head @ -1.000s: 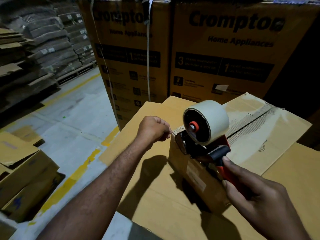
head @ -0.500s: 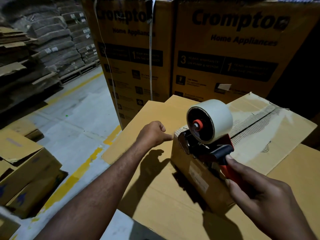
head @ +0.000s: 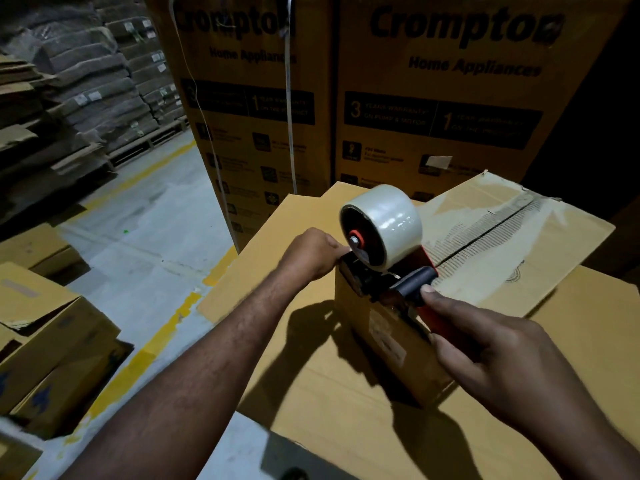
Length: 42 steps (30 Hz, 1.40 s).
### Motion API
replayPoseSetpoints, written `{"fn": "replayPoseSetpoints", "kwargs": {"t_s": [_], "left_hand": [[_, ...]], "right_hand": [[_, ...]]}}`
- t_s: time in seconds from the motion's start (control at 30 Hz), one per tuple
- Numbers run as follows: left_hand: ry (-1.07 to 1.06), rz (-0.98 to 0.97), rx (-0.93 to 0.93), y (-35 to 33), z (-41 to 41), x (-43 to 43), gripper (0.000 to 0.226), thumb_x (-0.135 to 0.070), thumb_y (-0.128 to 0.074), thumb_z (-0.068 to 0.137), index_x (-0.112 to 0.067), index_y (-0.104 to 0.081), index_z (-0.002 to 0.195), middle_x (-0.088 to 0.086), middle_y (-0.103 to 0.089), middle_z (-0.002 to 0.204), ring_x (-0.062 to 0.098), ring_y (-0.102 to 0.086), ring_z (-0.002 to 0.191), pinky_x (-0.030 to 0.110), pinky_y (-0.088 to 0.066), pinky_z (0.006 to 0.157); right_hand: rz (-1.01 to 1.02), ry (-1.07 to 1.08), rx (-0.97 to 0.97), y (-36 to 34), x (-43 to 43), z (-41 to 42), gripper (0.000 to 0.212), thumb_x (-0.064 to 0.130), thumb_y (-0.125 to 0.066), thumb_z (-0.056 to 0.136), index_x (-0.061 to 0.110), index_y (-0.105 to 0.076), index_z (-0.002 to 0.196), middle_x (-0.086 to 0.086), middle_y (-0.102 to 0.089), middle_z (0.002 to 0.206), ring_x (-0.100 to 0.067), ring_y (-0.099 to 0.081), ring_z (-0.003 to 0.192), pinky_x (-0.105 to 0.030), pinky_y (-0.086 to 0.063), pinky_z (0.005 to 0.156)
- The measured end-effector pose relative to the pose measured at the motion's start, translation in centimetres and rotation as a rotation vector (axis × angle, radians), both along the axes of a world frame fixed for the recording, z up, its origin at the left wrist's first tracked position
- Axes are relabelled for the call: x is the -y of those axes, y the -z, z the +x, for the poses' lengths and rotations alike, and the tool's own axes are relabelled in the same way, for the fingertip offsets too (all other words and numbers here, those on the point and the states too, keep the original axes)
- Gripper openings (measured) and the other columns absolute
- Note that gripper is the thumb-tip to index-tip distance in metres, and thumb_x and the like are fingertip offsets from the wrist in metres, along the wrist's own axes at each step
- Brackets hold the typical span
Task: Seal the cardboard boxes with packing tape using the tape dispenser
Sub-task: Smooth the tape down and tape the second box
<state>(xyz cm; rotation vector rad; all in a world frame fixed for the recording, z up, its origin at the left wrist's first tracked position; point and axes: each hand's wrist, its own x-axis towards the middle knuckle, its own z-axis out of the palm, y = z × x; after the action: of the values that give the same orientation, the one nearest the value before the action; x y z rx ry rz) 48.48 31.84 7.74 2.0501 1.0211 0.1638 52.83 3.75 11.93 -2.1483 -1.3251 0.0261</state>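
A small cardboard box (head: 382, 344) stands on a big flat carton (head: 298, 382). Its top flaps (head: 512, 258) carry shiny clear tape along the centre seam. The tape dispenser (head: 398, 282), red and black with a roll of clear tape (head: 391, 223), sits on the box's near left corner. My right hand (head: 485, 355) grips the red handle, thumb on the black part. My left hand (head: 311, 254) has curled fingers, their tips pinched at the dispenser's front where the tape end comes out. The clear tape itself is hard to see there.
Two tall printed cartons (head: 450, 116) (head: 249, 116) stand close behind the big carton. Open brown boxes (head: 52, 341) lie on the floor at left beside a yellow floor line (head: 166, 330). Stacked sacks on pallets (head: 86, 91) fill the far left.
My left hand has moved right, from beside the box's corner up to the dispenser's front. The dispenser and my right hand have stayed about in place.
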Motion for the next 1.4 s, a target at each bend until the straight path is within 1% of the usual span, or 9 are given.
{"fn": "replayPoseSetpoints", "kwargs": {"t_s": [0.13,0.3,0.5,0.67,0.83,0.97,1.13,1.27,1.4], "left_hand": [[-0.027,0.0,-0.014,-0.5,0.1,0.5,0.031,-0.012,-0.064,0.096,-0.022,-0.057,0.067,0.0,-0.062,0.076,0.016,-0.056,0.07,0.031,-0.049,0.065],[-0.05,-0.111,0.019,-0.3,-0.7,0.5,0.021,-0.021,-0.066,0.095,-0.018,-0.065,0.074,0.011,-0.069,0.082,0.013,-0.038,0.047,0.019,-0.028,0.04],[-0.113,-0.181,0.128,0.4,-0.2,0.4,0.024,-0.039,-0.071,0.089,-0.017,-0.075,0.079,0.013,-0.073,0.081,0.031,-0.067,0.075,0.035,-0.045,0.061],[-0.194,-0.252,0.282,1.5,-0.1,1.3,0.023,-0.039,-0.068,0.093,-0.021,-0.073,0.106,0.01,-0.074,0.099,0.027,-0.07,0.085,0.036,-0.052,0.062],[-0.565,-0.77,0.653,4.3,-2.3,6.5,0.02,-0.043,-0.06,0.099,-0.025,-0.061,0.108,-0.007,-0.062,0.104,0.014,-0.059,0.099,0.045,-0.054,0.087],[-0.379,-0.978,0.705,5.4,-2.0,8.4,0.029,-0.059,-0.056,0.094,-0.035,-0.069,0.105,-0.017,-0.075,0.089,0.022,-0.059,0.113,0.059,-0.047,0.103],[-0.261,-0.84,0.651,3.5,0.6,5.4,0.035,-0.05,-0.064,0.092,-0.018,-0.067,0.107,-0.005,-0.078,0.085,0.018,-0.074,0.085,0.046,-0.056,0.094],[-0.268,-0.698,0.405,1.8,3.3,2.0,0.058,-0.039,-0.078,0.083,-0.005,-0.062,0.127,0.005,-0.068,0.107,0.026,-0.064,0.098,0.048,-0.055,0.09],[-0.127,0.123,0.132,-1.5,5.1,-0.7,0.088,-0.036,-0.082,0.08,-0.019,-0.034,0.152,0.01,-0.032,0.157,0.033,-0.038,0.14,0.047,-0.042,0.104]], "right_hand": [[-0.087,-0.021,0.129,-1.4,-0.4,-0.5,0.061,0.026,-0.08,0.071,0.034,-0.063,0.129,0.018,-0.073,0.104,-0.005,-0.064,0.086,-0.001,-0.03,0.061],[-0.197,-0.031,0.127,-2.5,0.6,-0.9,0.064,0.03,-0.076,0.071,0.04,-0.056,0.132,0.024,-0.069,0.088,0.009,-0.047,0.059,-0.006,-0.03,0.051],[-0.222,0.001,0.105,-4.3,3.5,-1.6,0.055,0.057,-0.048,0.079,0.055,-0.043,0.134,0.046,-0.044,0.073,0.006,-0.057,0.056,-0.015,-0.042,0.044],[-0.255,0.048,0.101,-4.1,3.8,-2.0,0.073,0.04,-0.069,0.069,0.051,-0.044,0.137,0.03,-0.067,0.091,-0.004,-0.068,0.067,-0.024,-0.053,0.048],[-0.193,0.088,0.055,-3.5,4.0,-1.7,0.072,0.036,-0.075,0.068,0.057,-0.048,0.131,0.051,-0.048,0.083,-0.007,-0.066,0.077,-0.018,-0.049,0.053],[-0.142,0.091,0.018,-3.0,3.1,-1.9,0.071,0.031,-0.079,0.068,0.054,-0.052,0.13,0.035,-0.063,0.092,-0.01,-0.07,0.081,-0.027,-0.057,0.059],[-0.159,0.147,-0.053,-2.3,0.4,-1.6,0.062,0.041,-0.069,0.075,0.061,-0.046,0.128,0.028,-0.056,0.068,0.0,-0.058,0.062,-0.015,-0.041,0.053],[-0.185,0.238,-0.077,-2.2,-2.7,-0.5,0.054,0.04,-0.065,0.085,0.052,-0.048,0.135,0.021,-0.048,0.067,0.006,-0.047,0.058,-0.01,-0.032,0.048],[-0.24,0.238,-0.117,-3.1,-3.3,0.1,0.054,0.041,-0.063,0.087,0.053,-0.042,0.135,0.008,-0.058,0.093,-0.008,-0.059,0.064,-0.024,-0.054,0.054]]}}
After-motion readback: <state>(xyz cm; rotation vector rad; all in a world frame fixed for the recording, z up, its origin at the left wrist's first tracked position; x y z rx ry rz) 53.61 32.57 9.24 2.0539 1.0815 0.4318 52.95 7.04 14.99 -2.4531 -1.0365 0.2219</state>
